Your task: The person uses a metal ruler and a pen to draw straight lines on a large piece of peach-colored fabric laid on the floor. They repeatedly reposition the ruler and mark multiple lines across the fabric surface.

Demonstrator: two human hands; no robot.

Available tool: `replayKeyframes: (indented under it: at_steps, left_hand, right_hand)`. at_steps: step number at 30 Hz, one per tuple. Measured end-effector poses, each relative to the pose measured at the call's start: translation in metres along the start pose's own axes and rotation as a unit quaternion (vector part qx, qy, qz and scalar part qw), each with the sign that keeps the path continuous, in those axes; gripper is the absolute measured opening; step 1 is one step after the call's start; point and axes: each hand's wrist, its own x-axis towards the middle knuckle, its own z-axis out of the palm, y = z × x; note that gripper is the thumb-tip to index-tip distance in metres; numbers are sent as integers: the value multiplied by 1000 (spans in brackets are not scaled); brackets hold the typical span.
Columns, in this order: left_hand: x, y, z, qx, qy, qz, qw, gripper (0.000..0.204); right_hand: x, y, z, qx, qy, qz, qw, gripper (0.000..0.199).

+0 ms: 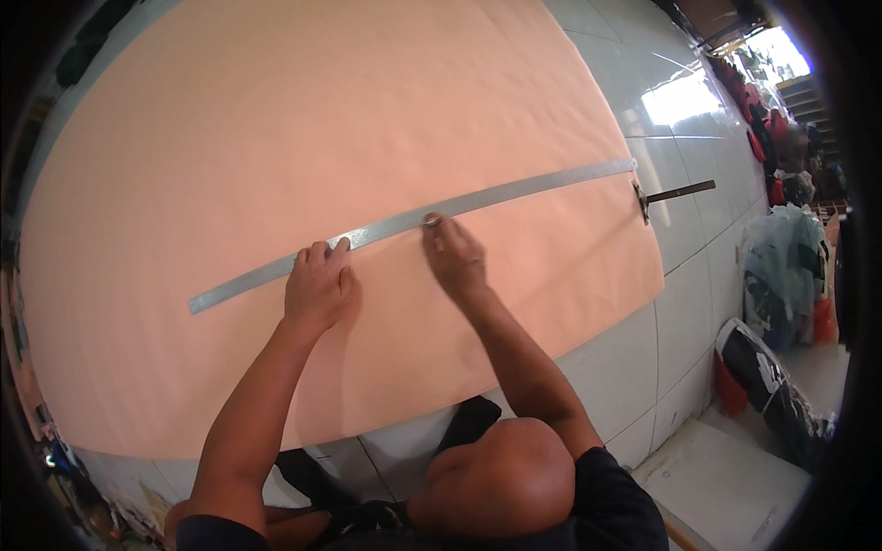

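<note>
A long metal ruler (496, 196) lies at a slant across a large peach-coloured sheet (322, 119), its right end close to the sheet's right edge. My left hand (320, 285) rests on the ruler's lower edge left of its middle, fingers spread and pressing down. Just below the ruler's middle is my right hand (455, 255), closed and somewhat blurred. A small greyish bit shows at its fingertips, too small to name. Near the sheet's right edge lies a T-shaped tool (680, 192) with a dark, narrow handle pointing right over the tiles.
White floor tiles (606, 386) surround the sheet. Along the right side are plastic bags (781, 266), a dark bundle (763, 376) and a pale flat panel (726, 477). My bent knee (505, 477) is near the sheet's front edge. Light glares on the far-right tiles.
</note>
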Motion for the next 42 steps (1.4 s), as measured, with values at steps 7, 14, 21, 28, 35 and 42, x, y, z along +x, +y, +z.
replayKeyframes:
  at_steps: [7,14,21,28,35,42]
  left_hand:
    - [8,-13,-6,-43,-51,-5,998,48]
    - [8,-13,-12,-7,-90,-25,996,48]
    - [9,-12,-7,-8,-77,-2,997,50]
    - [9,-21,-18,-29,-93,18,995,45]
    - [8,-120,-78,-84,-67,-11,994,43]
    - [-46,-200,-65,-30,46,-150,987,51]
  right_hand:
    - [-15,-66,35,121,-77,-43,989,15]
    - [7,34,-12,59,-25,119,991,19]
    - [49,151,-107,-15,113,238,965,27]
    - [91,108,-158,-40,116,157,980,25]
    - [123,-31,-156,12,-200,58,978,21]
    - [38,-8,-42,160,15,143,977,24]
